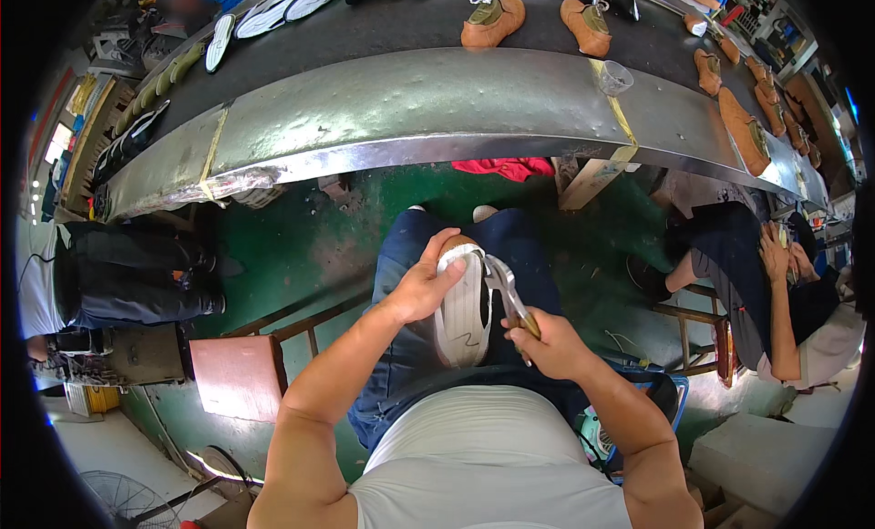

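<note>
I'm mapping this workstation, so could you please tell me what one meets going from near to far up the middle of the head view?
Right hand gripping pliers → white shoe sole held by the left hand → green floor → red cloth → metal conveyor edge → tan shoe.

No package, label or screen can be told clearly; only a blurred red-framed sign (60, 135) stands at the far left.
</note>
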`<action>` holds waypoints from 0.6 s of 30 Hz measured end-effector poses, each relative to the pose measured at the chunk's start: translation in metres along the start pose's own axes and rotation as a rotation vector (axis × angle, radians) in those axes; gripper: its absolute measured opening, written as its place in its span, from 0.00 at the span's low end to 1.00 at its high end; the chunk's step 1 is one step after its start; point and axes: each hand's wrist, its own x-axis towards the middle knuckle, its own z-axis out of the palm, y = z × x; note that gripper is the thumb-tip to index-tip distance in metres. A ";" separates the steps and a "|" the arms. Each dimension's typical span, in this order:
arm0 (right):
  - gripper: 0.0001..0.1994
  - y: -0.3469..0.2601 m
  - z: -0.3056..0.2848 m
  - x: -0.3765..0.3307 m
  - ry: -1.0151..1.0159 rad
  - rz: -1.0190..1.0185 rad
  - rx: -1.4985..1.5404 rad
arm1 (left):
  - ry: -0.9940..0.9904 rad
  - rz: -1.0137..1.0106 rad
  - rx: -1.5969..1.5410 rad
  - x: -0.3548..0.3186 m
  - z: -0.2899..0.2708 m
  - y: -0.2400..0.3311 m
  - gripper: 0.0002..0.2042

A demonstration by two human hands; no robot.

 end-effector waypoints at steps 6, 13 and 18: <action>0.18 -0.016 0.007 0.002 0.132 -0.091 -0.333 | -0.126 0.038 0.132 -0.008 0.001 0.005 0.36; 0.16 -0.041 -0.005 0.009 -0.320 0.199 1.220 | -0.247 0.060 0.081 -0.002 -0.007 0.005 0.43; 0.11 -0.038 -0.008 0.011 0.001 -0.131 -0.296 | -0.289 -0.079 0.256 -0.001 -0.013 0.024 0.50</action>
